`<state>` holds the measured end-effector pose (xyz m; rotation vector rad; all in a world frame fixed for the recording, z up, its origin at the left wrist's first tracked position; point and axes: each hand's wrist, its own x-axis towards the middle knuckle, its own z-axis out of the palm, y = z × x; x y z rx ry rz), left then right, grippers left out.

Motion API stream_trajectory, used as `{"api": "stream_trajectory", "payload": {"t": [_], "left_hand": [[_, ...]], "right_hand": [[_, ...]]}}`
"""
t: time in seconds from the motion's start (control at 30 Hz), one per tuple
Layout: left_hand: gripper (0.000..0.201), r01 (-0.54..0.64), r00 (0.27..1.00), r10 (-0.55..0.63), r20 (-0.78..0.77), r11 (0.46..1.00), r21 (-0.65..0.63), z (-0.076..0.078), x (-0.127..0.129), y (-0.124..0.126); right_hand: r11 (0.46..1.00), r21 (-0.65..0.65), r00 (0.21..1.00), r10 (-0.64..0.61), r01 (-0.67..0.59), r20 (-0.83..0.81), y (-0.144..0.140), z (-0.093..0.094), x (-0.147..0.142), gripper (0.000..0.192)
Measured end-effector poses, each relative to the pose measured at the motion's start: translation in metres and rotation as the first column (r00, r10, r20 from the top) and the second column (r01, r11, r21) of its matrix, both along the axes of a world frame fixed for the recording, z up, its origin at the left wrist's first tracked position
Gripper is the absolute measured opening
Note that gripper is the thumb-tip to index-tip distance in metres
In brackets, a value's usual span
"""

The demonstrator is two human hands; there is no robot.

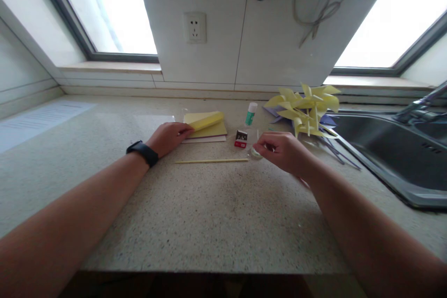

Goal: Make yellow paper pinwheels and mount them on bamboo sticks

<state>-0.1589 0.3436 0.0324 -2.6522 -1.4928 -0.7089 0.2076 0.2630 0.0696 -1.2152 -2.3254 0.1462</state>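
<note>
On the speckled counter (209,214), the left hand (169,137), with a black watch (143,152) on its wrist, rests at the left edge of a stack of yellow paper (209,129), its fingers lifting the top sheet (206,121) so that it curls upward. The right hand (282,149) hovers to the right, its fingers pinched together on a small clear object (256,152) that is too small to identify. Between the 2 hands lies a thin wooden stick (211,161), flat on the counter and touched by neither. Just behind it stand a small red box (240,138) and an upright glue stick (250,114). Farther right, a pile of yellow paper pinwheels (307,109) sits beside the steel sink (391,158). A wall socket (194,27) is set in the tiles above.
</note>
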Motion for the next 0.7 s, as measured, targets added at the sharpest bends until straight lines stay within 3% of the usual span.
{"api": "stream_trajectory", "payload": {"t": [0.3, 0.7], "left_hand": [[0.035, -0.067, 0.998, 0.068, -0.003, 0.996, 0.064, 0.001, 0.0036, -0.0039], [0.039, 0.011, 1.0, -0.011, 0.002, 0.998, 0.064, 0.0028, 0.0072, -0.0065]], "right_hand": [[1.0, -0.009, 1.0, 0.011, -0.011, 0.004, 0.0002, -0.0013, 0.0, 0.029], [1.0, -0.007, 0.997, -0.009, 0.01, 0.071, 0.0008, -0.0026, 0.0003, 0.028]]}}
